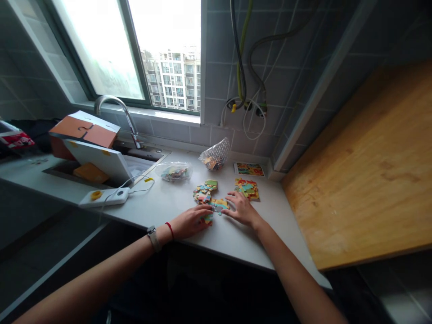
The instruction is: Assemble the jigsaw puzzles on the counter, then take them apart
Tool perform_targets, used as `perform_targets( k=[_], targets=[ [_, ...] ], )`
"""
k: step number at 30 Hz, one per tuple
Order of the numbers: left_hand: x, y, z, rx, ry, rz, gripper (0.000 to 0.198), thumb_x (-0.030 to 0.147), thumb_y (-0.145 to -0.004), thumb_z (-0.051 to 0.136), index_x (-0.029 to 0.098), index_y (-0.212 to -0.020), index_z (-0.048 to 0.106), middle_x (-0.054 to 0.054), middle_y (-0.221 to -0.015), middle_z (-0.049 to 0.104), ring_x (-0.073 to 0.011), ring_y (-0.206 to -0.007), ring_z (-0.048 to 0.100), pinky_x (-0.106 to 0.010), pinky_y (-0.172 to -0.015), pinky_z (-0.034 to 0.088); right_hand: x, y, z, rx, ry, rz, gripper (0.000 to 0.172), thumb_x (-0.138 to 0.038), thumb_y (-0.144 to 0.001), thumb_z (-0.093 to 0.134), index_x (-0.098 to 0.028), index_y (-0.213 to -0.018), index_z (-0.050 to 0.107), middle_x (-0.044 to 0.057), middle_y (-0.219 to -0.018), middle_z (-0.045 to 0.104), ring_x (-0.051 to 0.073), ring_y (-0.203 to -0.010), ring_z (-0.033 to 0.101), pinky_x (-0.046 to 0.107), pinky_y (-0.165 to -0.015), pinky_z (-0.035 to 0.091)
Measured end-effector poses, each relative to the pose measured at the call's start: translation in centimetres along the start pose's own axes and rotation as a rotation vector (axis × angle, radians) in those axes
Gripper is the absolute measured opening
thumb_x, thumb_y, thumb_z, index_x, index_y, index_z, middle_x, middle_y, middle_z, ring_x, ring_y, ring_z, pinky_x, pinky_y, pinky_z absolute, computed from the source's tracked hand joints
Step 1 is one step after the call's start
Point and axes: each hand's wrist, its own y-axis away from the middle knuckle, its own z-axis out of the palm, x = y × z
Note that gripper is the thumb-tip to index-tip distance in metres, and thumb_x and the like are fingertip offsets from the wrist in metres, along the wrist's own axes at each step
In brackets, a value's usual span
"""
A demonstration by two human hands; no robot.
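Observation:
My left hand (193, 221), with a watch and a red cord at the wrist, lies with fingers stretched over some jigsaw pieces (206, 219) near the counter's front. My right hand (242, 209) has its fingers spread. Its thumb side is at the right end of a short strip of jigsaw pieces (220, 205) that lies flat between both hands. Behind my left hand sits a loose heap of jigsaw pieces (202, 192). Beyond my right fingertips, a partly covered stack of jigsaw pieces (251, 189) rests on the counter. Parts of the pieces under my fingers are hidden.
Two clear bags, one flat (174, 172) and one upright (216, 155), hold more pieces. A picture card (249, 169) lies near the wall. Left are a power strip (105, 197), a sink with boxes (84, 130), and a faucet (118, 104). A wooden panel (364, 180) borders the right.

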Motion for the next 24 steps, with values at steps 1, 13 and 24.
perform_targets(
  k=[1,13,24],
  targets=[
    [-0.5,0.0,0.2,0.009,-0.030,-0.013,0.042,0.038,-0.095,0.065,0.026,-0.135,0.065,-0.011,-0.151,0.058,-0.0272,-0.137,0.058,-0.042,-0.116,0.048,-0.4,0.0,0.4,-0.016,0.037,0.007,0.050,-0.050,-0.080,0.082,-0.019,-0.119,0.075,0.018,-0.137,0.062,0.036,-0.129,0.054,0.051,-0.111,0.042],
    [-2.9,0.2,1.2,0.114,-0.160,-0.073,0.072,0.061,-0.087,0.070,0.022,-0.146,0.058,-0.015,-0.160,0.047,-0.0380,-0.150,0.040,-0.054,-0.122,0.037,-2.2,1.1,0.6,0.035,-0.247,0.249,0.041,-0.048,-0.081,0.077,-0.024,-0.110,0.060,0.004,-0.088,0.069,0.024,-0.082,0.067,0.038,-0.079,0.055],
    [-2.8,0.7,1.5,0.161,-0.147,0.037,0.037,0.046,-0.093,0.071,0.025,-0.122,0.070,-0.009,-0.138,0.068,-0.0346,-0.135,0.058,-0.049,-0.115,0.043,-1.6,-1.7,-4.4,0.113,0.094,0.455,0.032,-0.040,-0.085,0.065,-0.019,-0.108,0.074,0.014,-0.109,0.072,0.029,-0.101,0.070,0.039,-0.093,0.052]
  ],
)
